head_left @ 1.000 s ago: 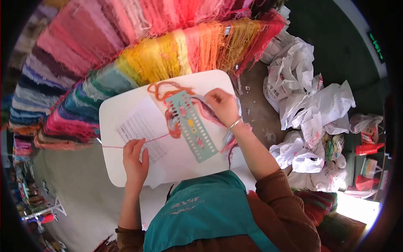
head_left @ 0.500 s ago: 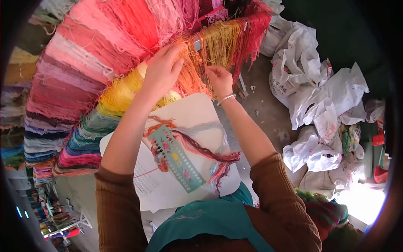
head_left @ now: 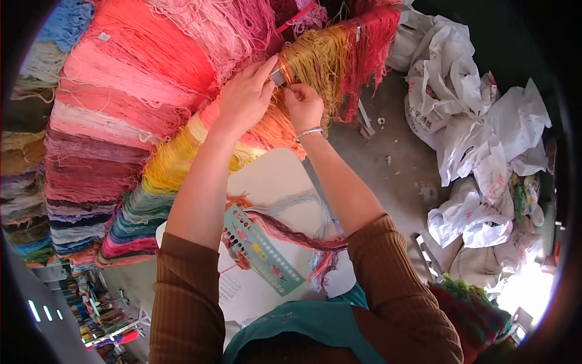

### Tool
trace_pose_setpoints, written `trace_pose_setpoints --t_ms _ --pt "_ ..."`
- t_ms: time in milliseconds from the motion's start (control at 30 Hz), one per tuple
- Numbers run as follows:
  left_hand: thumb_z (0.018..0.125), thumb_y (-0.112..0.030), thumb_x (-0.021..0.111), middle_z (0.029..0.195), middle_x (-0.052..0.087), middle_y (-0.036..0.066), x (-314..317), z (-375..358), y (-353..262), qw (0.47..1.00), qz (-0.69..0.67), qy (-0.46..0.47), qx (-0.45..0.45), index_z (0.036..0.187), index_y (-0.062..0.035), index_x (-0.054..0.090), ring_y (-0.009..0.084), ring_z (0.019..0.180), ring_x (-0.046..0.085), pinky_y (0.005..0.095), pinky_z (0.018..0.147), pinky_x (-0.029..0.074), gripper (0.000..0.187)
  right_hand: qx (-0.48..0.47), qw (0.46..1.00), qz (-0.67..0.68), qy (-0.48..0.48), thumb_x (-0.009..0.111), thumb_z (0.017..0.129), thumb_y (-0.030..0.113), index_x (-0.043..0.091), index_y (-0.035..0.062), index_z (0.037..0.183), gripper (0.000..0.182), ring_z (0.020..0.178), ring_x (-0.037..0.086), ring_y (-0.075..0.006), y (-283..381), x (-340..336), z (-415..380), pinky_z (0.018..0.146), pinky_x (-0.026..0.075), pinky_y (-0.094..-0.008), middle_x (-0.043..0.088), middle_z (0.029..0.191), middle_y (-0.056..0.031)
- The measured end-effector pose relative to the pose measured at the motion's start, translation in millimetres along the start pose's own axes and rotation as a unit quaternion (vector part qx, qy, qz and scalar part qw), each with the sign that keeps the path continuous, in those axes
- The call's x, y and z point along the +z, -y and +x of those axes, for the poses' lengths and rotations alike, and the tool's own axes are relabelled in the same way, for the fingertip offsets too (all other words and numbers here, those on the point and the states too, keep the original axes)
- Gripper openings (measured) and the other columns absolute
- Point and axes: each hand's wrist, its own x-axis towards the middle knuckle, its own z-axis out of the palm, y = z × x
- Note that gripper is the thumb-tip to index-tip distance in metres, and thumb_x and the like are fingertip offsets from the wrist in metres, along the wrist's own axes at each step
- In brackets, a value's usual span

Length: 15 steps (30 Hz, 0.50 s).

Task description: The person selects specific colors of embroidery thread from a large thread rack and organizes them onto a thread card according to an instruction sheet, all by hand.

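My left hand (head_left: 245, 100) lies with its fingers stretched out over orange thread (head_left: 282, 124) hanging from a metal rail (head_left: 278, 77). Close by on the right, my right hand (head_left: 304, 109) is closed in a pinch at the orange strands, just under the rail. Mustard-gold thread (head_left: 318, 57) hangs beside it. Below my arms, a white board (head_left: 267, 173) rests on my lap. On it lie a teal thread card (head_left: 264, 252) with rows of holes, a maroon and pink bundle of thread (head_left: 297, 233) and pale grey strands.
Rows of hanging skeins fill the left: coral red (head_left: 145, 48), yellow (head_left: 176, 155), and teal and blue ones (head_left: 136, 218). Red thread (head_left: 373, 54) hangs at the rail's right end. White plastic bags (head_left: 467, 127) pile up on the floor at right. A loaded rack stands far lower left.
Both hands have come closer together at the rail, my left hand moving right and down, my right slightly left. The view has shifted, so the board sits lower and further right.
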Motion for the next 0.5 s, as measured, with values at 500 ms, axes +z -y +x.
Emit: trace_pose_setpoints --t_ms 500 --pt "0.097 -0.034 0.048 0.131 0.057 0.005 -3.1 6.6 -10.3 0.996 0.036 0.039 -0.067 0.149 -0.0325 0.037 0.0276 0.114 0.059 0.0414 0.09 0.051 0.053 0.018 0.985 0.033 0.169 0.064 0.093 0.008 0.063 0.0019 0.093 0.006 0.065 0.05 -0.0092 -26.6 -112.9 -78.2 0.058 0.043 -0.0271 0.056 0.068 -0.0043"
